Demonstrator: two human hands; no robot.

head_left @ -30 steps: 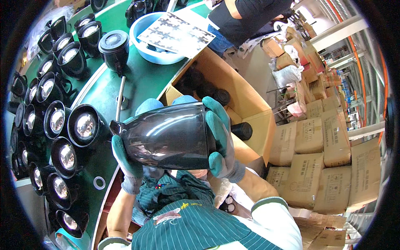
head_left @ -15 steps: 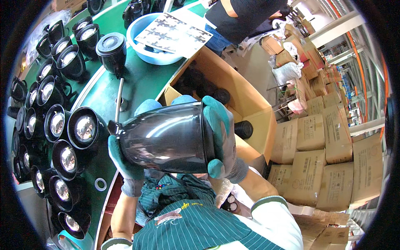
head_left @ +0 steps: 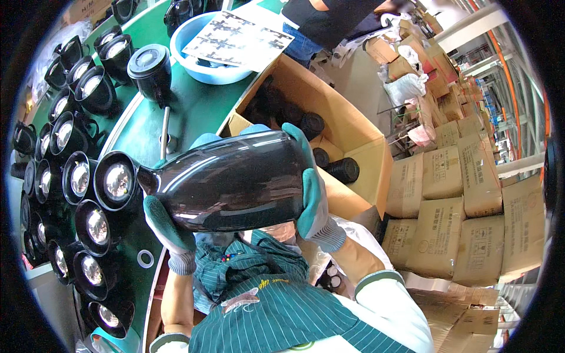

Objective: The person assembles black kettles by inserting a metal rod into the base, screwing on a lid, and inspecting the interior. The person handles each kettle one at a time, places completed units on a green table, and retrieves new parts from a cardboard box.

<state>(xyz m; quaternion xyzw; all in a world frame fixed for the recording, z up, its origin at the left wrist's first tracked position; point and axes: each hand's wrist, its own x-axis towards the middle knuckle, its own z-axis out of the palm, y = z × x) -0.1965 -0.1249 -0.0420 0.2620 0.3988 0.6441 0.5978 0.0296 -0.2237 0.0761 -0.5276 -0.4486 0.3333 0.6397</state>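
Observation:
A large glossy black lamp housing, bell-shaped with a narrow neck pointing left, lies sideways between both hands close to my chest. My left hand, in a teal and grey glove, cups its lower left side near the neck. My right hand, gloved the same way, wraps over its wide right end. The housing hides most of both palms. Below it I see my green striped apron.
Rows of black lamps with shiny reflectors line the green table on my left. An open cardboard box with black parts stands behind the housing. A blue basin carries a printed sheet. Stacked cartons fill the right. Another person stands at the top.
The housing has come closer to the camera and tipped a little, its wide end rising to the right. Both hands kept their hold.

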